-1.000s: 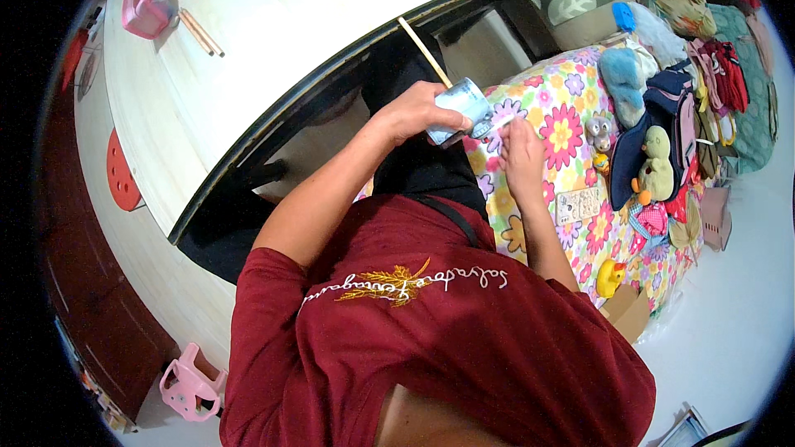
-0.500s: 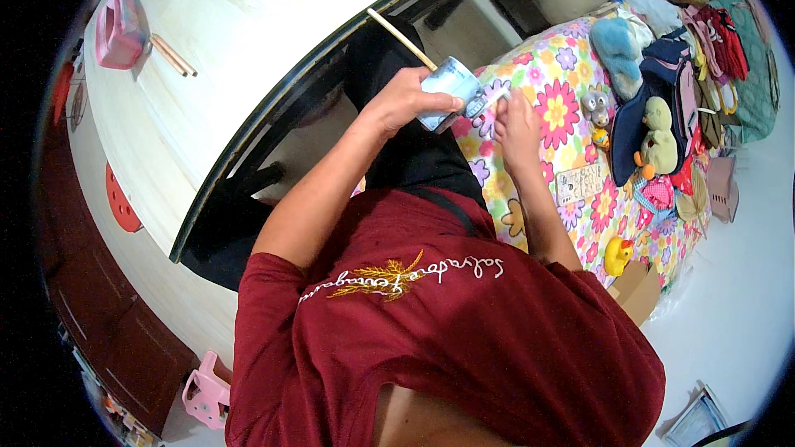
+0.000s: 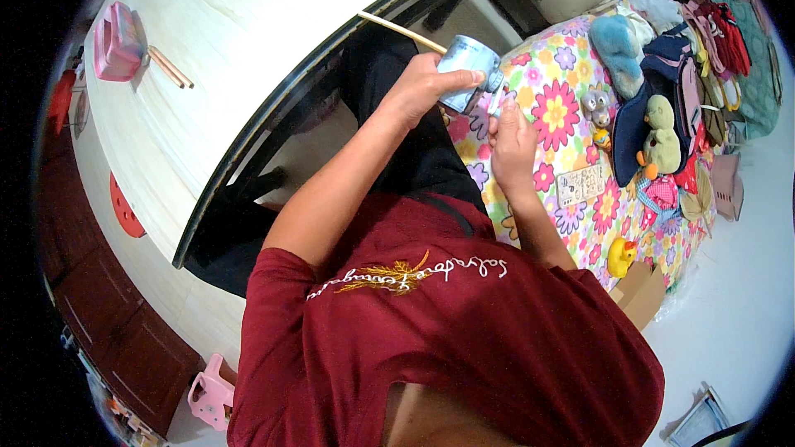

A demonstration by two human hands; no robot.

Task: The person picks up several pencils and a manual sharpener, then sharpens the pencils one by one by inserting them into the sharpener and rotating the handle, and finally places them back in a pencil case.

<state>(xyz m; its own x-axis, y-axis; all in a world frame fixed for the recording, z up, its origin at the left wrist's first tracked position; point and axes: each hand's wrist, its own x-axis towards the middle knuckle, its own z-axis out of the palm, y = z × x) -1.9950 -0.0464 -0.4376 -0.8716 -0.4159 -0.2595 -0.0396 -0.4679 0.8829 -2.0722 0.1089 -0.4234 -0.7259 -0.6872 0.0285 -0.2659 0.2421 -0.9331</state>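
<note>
My left hand [image 3: 422, 87] grips a light-blue block with a dark lower side, which looks like a hand-crank pencil sharpener [image 3: 468, 62]. From its left end a long, thin, pale wooden stick [image 3: 397, 29] reaches out over the table edge. A small round fitting and a white arm, seemingly the crank [image 3: 495, 103], show at the other end. Closed at the tip of that white arm is my right hand [image 3: 513, 149]; its fingers cover whatever knob is there. Both hands are held above my lap, off the table.
A pale table [image 3: 224, 116] with a dark edge lies to the left, bearing a pink-and-white container [image 3: 118, 45] and short wooden sticks [image 3: 170, 68]. A flowered cloth [image 3: 571, 66] on the right carries soft toys, a yellow duck [image 3: 620, 257] and clothes. A pink stool [image 3: 211, 393] stands at lower left.
The sharpener has shifted a little to the right and up with my left hand, and the stick lies flatter. My right hand has turned slightly and moved lower beside the crank.
</note>
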